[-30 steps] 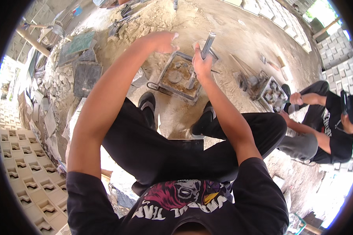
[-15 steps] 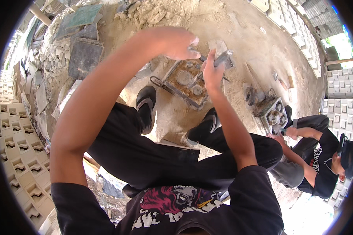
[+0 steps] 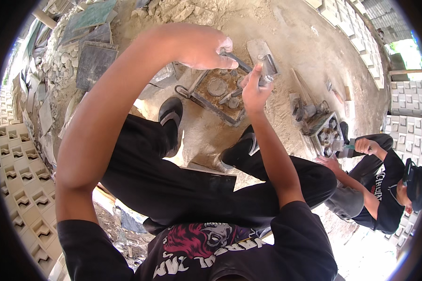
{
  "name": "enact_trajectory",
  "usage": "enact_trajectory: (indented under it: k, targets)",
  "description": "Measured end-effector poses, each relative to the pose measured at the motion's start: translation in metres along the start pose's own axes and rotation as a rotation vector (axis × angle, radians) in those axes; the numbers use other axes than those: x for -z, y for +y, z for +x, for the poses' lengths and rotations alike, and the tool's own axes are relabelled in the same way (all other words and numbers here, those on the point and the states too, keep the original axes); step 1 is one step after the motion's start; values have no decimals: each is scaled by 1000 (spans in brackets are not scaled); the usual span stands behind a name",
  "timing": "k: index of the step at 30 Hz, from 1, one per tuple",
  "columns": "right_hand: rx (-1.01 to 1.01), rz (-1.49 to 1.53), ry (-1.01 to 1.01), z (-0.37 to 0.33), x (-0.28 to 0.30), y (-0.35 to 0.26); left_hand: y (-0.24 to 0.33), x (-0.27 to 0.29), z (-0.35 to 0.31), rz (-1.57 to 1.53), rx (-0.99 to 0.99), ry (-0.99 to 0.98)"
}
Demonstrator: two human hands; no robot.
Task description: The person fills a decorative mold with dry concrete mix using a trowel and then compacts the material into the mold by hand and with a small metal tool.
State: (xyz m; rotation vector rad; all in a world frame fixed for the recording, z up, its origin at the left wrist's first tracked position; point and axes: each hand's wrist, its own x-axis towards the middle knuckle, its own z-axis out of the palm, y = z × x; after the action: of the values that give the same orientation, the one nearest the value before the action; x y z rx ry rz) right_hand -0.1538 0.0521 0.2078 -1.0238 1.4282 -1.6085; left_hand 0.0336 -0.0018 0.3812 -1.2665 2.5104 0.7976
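Over the far side of a dark metal mould frame on the ground is my left hand, its dusty fingers curled inward; whether they pinch anything is hidden. My right hand is closed round a grey metal hand tool, whose broad end sticks up past the thumb. Its exact kind is unclear. The frame holds sandy material with a round disc and a smaller one in it. A flat narrow blade lies across the frame, left of my right hand. A wire loop projects from the frame's left corner.
At right a co-worker holds a green-handled tool over another mould. Dark slabs and rubble lie at left. Patterned pale blocks are stacked along the sides. My feet stand near the frame; a pale slab lies beyond it.
The view has shifted slightly. The tool in my right hand has turned, showing its broad end more fully. My left hand stays above the frame. The co-worker's green-handled tool has risen.
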Motion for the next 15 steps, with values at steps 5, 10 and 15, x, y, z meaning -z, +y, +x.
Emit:
enact_trajectory:
  k: [5, 10, 15]
  targets:
    - [45, 39, -18, 14, 1, -18, -2, -4, 14, 76, -48, 4]
    - [57, 30, -43, 5, 5, 9, 8, -7, 11, 53, -51, 0]
    - [20, 216, -40, 15, 3, -8, 3, -14, 14, 110, -42, -22]
